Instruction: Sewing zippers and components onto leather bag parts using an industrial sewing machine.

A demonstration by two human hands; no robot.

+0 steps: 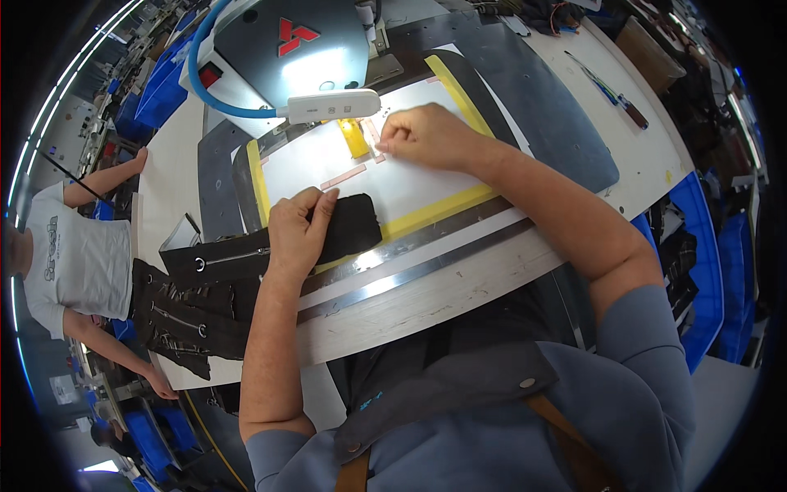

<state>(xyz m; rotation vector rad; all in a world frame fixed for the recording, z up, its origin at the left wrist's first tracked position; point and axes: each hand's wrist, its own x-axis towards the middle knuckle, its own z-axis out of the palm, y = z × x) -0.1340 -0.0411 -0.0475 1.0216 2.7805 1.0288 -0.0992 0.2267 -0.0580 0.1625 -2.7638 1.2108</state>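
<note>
Your white template [295,168] bears one end of the black cloth [357,223], the rest outside—placement looks begun, not finished—as your left hand [297,230] pinches that end and your right hand [428,138] bunches beside a pink strip [371,135], its hold, if any, unclear.

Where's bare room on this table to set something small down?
Right side: the white tabletop between the brown-handled tool and the blue bin, and the dark plate between that tool and the yellow-edged sheet. Crowded: the front left, with the left hand over black fabric, and the sheet's middle, with the right hand, pink strips and yellow piece.
</note>
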